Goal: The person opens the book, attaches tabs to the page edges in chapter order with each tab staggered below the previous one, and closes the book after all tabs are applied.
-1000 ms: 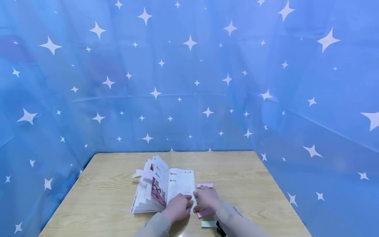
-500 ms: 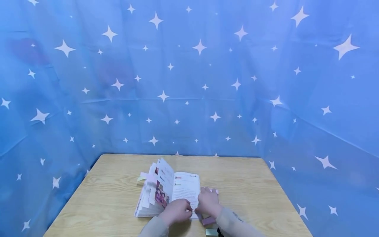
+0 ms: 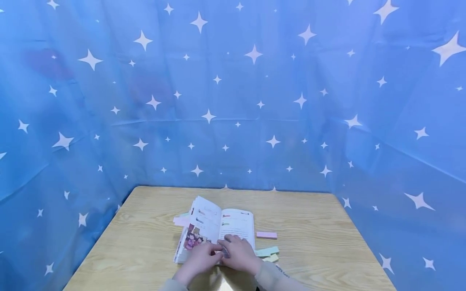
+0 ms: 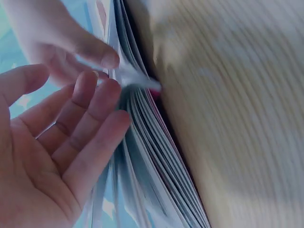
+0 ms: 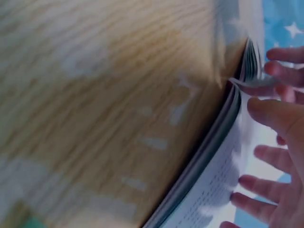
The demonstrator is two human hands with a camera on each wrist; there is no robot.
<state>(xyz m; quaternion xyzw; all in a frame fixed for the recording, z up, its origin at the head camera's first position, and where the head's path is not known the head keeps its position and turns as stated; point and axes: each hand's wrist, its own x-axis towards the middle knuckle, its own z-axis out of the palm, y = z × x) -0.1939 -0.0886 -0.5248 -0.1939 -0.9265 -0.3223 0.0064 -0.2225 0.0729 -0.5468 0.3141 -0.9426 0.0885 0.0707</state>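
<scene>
An open book (image 3: 238, 218) lies on the table, its left pages fanned up and its right page flat. My left hand (image 3: 202, 258) is at the lower edge near the gutter, its fingers fairly straight in the left wrist view. My right hand (image 3: 239, 252) lies over the lower right page, fingers spread and thumb toward the gutter. A pale strip (image 4: 138, 80) juts from the book's lower edge between both hands. In the right wrist view the right thumb (image 5: 270, 111) is close to this strip; whether it touches cannot be told.
Right of the book lie a pink pad of sticky tabs (image 3: 267, 235), a green pad (image 3: 267, 251) and a yellow pad (image 3: 271, 258). Pale pink tabs (image 3: 182, 220) stick out from the book's left side. A blue starry curtain (image 3: 233, 101) surrounds the wooden table (image 3: 309, 226).
My right hand has left the sticky pads and moved left onto the right page. The left hand has shifted left toward the gutter. Pads that it covered now show. The head view has turned slightly.
</scene>
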